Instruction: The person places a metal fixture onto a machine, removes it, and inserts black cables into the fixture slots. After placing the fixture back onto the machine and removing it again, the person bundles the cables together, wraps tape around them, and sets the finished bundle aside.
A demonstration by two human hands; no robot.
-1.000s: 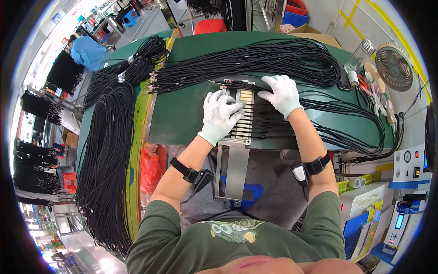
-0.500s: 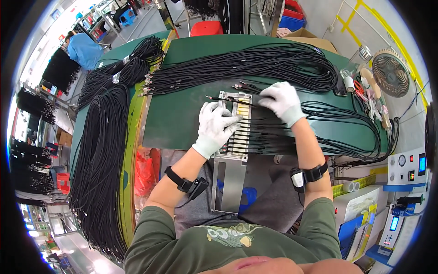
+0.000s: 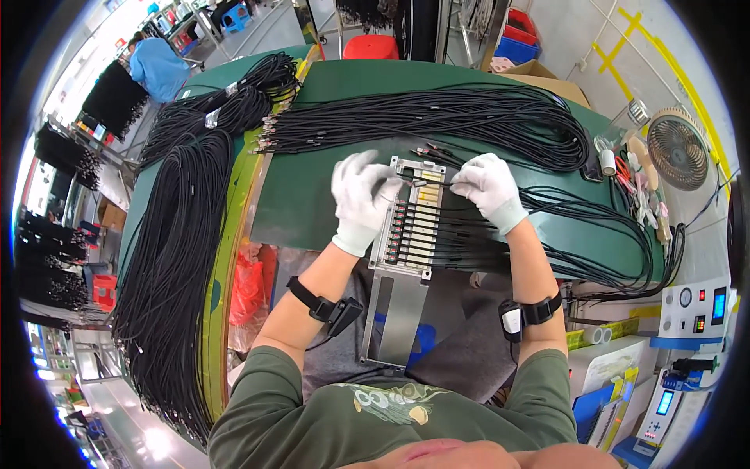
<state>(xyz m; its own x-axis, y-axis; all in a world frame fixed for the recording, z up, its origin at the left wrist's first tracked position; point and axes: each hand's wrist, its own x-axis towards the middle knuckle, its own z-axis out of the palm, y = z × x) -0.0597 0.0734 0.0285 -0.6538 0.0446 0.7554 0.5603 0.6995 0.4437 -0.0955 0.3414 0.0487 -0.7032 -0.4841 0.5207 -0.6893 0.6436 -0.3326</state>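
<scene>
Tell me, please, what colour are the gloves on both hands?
White, on the left hand and right hand; head view.

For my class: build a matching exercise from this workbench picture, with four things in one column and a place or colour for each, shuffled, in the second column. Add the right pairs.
Things
1. metal jig
2. fan
3. red stool
4. long black cable bundle

Descriptions
A. hangs down the table's left edge
B. far right, beyond the tools
C. between the gloved left hand and right hand
D. behind the green table's far edge

Pairs: 1-C, 2-B, 3-D, 4-A
</scene>
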